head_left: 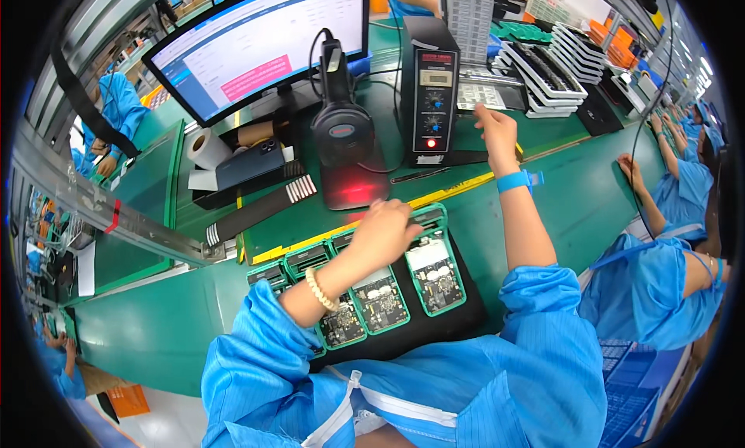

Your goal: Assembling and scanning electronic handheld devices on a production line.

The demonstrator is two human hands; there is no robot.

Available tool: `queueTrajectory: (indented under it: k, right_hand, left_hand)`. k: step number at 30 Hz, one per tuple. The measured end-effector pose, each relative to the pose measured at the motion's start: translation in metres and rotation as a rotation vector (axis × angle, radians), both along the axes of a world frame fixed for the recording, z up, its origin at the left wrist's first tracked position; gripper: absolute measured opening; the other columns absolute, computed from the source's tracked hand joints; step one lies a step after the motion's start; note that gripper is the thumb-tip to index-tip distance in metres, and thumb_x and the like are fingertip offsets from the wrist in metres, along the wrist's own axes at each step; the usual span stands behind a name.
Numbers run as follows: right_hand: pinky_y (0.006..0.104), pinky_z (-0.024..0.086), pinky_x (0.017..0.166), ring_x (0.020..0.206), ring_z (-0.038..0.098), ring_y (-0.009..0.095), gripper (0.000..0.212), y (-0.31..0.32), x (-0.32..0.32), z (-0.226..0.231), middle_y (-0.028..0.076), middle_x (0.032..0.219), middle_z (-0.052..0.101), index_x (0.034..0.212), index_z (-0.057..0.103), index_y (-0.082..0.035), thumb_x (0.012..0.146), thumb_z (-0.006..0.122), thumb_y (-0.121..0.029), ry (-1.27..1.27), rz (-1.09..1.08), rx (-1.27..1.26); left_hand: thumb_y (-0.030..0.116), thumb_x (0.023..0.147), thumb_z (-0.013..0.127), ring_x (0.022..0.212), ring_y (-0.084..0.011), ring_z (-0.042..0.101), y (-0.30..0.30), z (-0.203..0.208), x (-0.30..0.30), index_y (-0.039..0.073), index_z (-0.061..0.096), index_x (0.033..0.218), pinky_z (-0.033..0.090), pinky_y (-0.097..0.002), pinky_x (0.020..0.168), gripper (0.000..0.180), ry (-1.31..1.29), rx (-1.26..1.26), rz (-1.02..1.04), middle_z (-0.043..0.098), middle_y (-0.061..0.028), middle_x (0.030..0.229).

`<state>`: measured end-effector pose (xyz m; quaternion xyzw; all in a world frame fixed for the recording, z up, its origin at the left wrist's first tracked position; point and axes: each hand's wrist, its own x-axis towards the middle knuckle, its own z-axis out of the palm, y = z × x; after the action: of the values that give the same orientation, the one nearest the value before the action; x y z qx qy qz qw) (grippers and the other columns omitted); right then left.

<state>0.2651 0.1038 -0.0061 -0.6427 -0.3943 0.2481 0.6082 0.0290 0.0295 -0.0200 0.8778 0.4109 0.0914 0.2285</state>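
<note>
Several green-framed circuit boards [377,302] lie in a row on a black mat [434,330] in front of me. My left hand [382,232] hovers over their far end, beside the rightmost green-framed board [436,273]. Its fingers are bent and smeared by motion, so their hold cannot be made out. My right hand [497,133] reaches forward to a label dispenser [431,98], a black box with dials and a lit red lamp. The fingertips are pinched together at the edge of its pale label strip [479,96]; whether a label is between them is too small to tell.
A barcode scanner [341,126] on a stand casts red light on the bench. Behind it stands a monitor [264,44]. A tape roll [208,148] and a phone [250,167] lie left; stacked white trays [543,79] stand right. Co-workers sit along the right side.
</note>
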Motion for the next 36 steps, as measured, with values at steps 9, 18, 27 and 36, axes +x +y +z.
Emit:
queueTrajectory:
  k: [9,18,27,36]
  right_hand:
    - [0.0217,0.024,0.045,0.052,0.03,0.004,0.023,-0.006,-0.032,-0.001,-0.005,0.054,0.04,0.06,0.053,-0.001,0.077,0.057,-0.016,0.189,-0.194,0.431]
    - [0.0182,0.033,0.049,0.06,0.046,0.006,0.023,-0.036,-0.134,-0.044,-0.002,0.072,0.053,0.095,0.059,-0.005,0.078,0.051,-0.017,0.159,0.658,-0.058]
    - [0.0191,0.021,0.044,0.05,0.034,0.002,0.019,-0.06,-0.117,-0.023,-0.005,0.057,0.04,0.062,0.05,-0.008,0.078,0.053,-0.019,0.549,0.257,0.112]
    - [0.0251,0.038,0.076,0.092,0.047,0.013,0.018,-0.107,-0.143,0.027,0.006,0.108,0.044,0.079,0.051,-0.003,0.072,0.063,-0.015,0.146,0.802,0.134]
  left_hand:
    - [0.015,0.068,0.064,0.067,-0.0193,0.045,-0.076,0.026,-0.036,0.0,0.042,0.065,0.036,-0.0299,0.059,0.026,-0.648,-0.479,-0.126,0.042,-0.0094,0.067]
    - [0.003,0.075,0.056,0.077,-0.0141,0.055,-0.067,0.035,-0.107,0.006,0.049,0.076,0.044,-0.0328,0.073,0.007,-1.616,-0.737,0.649,0.055,-0.0029,0.079]
    - [0.012,0.079,0.053,0.08,-0.0192,0.054,-0.009,0.02,-0.11,0.012,0.043,0.074,0.039,-0.0493,0.079,0.011,-1.727,-0.591,0.77,0.051,-0.0011,0.076]
    - [0.006,0.074,0.056,0.067,-0.0093,0.05,-0.051,0.032,-0.102,0.007,0.047,0.069,0.041,-0.0275,0.067,0.011,-1.549,-0.231,0.745,0.05,-0.0001,0.069]
